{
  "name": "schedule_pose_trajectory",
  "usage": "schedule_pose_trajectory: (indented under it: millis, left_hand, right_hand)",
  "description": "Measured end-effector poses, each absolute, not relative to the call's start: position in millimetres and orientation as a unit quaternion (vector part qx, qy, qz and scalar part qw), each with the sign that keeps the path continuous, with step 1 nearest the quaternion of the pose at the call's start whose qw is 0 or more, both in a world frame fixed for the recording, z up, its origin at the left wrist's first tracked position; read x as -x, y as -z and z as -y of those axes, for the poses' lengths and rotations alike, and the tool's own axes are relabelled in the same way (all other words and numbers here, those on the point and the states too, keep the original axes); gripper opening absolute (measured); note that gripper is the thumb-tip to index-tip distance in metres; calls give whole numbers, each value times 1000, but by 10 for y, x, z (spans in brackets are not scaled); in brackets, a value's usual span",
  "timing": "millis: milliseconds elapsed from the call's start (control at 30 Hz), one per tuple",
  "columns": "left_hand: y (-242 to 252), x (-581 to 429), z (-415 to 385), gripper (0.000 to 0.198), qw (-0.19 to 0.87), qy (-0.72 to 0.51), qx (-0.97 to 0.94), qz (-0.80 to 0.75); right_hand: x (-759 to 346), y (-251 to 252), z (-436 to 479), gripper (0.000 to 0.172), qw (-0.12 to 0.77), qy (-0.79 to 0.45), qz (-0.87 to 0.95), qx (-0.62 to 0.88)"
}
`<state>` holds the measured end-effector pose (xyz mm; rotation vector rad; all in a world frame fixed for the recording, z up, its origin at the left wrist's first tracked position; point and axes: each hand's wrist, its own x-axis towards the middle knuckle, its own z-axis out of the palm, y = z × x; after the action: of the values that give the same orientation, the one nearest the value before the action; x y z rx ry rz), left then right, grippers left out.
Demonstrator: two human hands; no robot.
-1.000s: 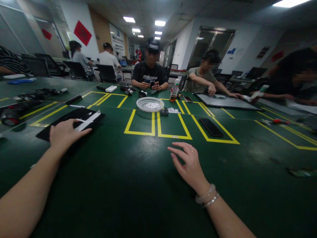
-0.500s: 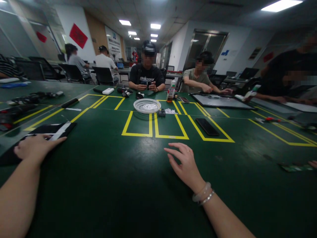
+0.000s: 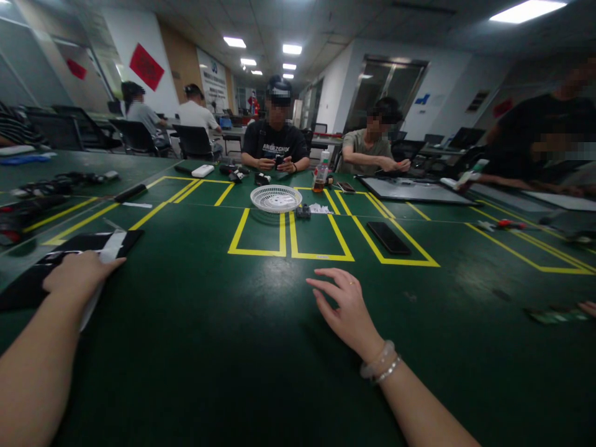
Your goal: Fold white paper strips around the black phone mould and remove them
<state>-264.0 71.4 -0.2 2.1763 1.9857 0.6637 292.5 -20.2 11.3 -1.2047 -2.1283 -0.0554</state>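
My left hand [image 3: 77,279] is over a flat black pouch or cloth [image 3: 28,282] at the left of the green table. A white strip [image 3: 113,246] runs under this hand, emerging above the thumb and again below it. The thumb points right across the strip; the other fingers are curled and partly hidden, apparently gripping it. Shiny narrow pieces show on the black item. Near the middle of the table, my right hand [image 3: 342,307] holds nothing, its fingers apart and slightly bent. It wears a ring and two bracelets.
Yellow tape outlines mark the table [image 3: 261,385]. Beyond my hands are a white basket [image 3: 276,198], a black phone [image 3: 388,237] and a bottle [image 3: 320,177]. Tools [image 3: 28,217] lie at left, a green circuit board [image 3: 556,315] at right. Several people sit around.
My left hand has shifted slightly right and toward me. The white strip has swung more upright and now shows below the hand. A co-worker across the table has brought both hands together.
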Motion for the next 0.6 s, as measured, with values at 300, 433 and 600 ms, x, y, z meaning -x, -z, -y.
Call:
schedule_pose_trajectory:
  millis: [300, 433, 600]
  left_hand:
    - [-66, 2161, -871, 61, -47, -277, -721, -634]
    - [-271, 1357, -722, 54, 54, -207, -809, -548]
    - [-339, 596, -407, 35, 79, -190, -893, -401]
  right_hand:
    - [-2919, -140, 220, 28, 339, 24, 822, 456]
    - [-2890, -163, 248, 31, 330, 28, 833, 443]
    - [-2818, -200, 311, 47, 289, 23, 861, 418]
